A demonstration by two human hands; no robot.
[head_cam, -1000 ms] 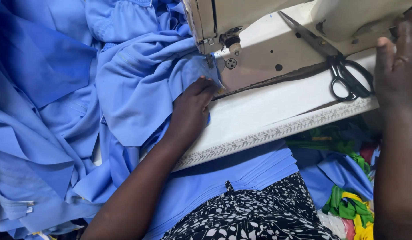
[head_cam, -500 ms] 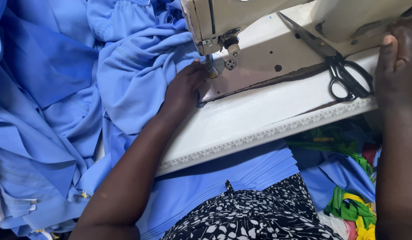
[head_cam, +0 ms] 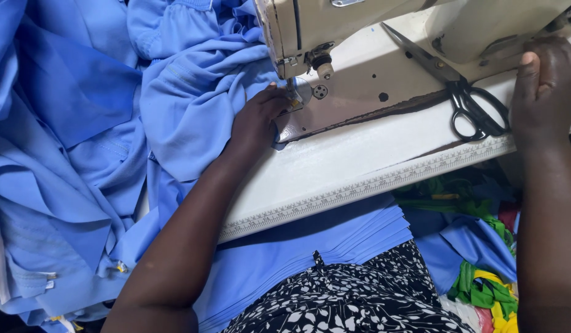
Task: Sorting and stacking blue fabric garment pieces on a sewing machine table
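While the left hand (head_cam: 256, 120) lies flat on the blue fabric (head_cam: 193, 98) right at the needle area (head_cam: 293, 94) of the cream sewing machine (head_cam: 359, 31), its fingers are pressing the cloth edge against the machine bed, not clenched round anything. Fingertips sit just beside the presser foot; whether they pinch the cloth I cannot tell.

Right hand (head_cam: 547, 86) is at the far right end of the machine, fingers curled over the machine body; what sits under the palm is hidden, so that grip cannot be told either.

Surroundings:
- Black-handled scissors (head_cam: 464, 98) lie on the machine bed, blades pointing up-left, handles near the right hand but apart from it.
- White tabletop (head_cam: 359, 160) carries the machine; a measuring tape strip (head_cam: 371, 185) runs along its front edge.
- Blue fabric is heaped to the left of the machine and spills off the tabletop edge; more folded blue cloth (head_cam: 310, 253) lies across the lap under the tabletop.
- Black-and-white floral garment (head_cam: 359, 296) at bottom centre.
- Green and yellow scraps (head_cam: 489, 290) at lower right, mixed with more blue cloth.

In the way: the left forearm crosses the tabletop corner and covers part of the fabric; the machine head blocks the view of the needle itself.
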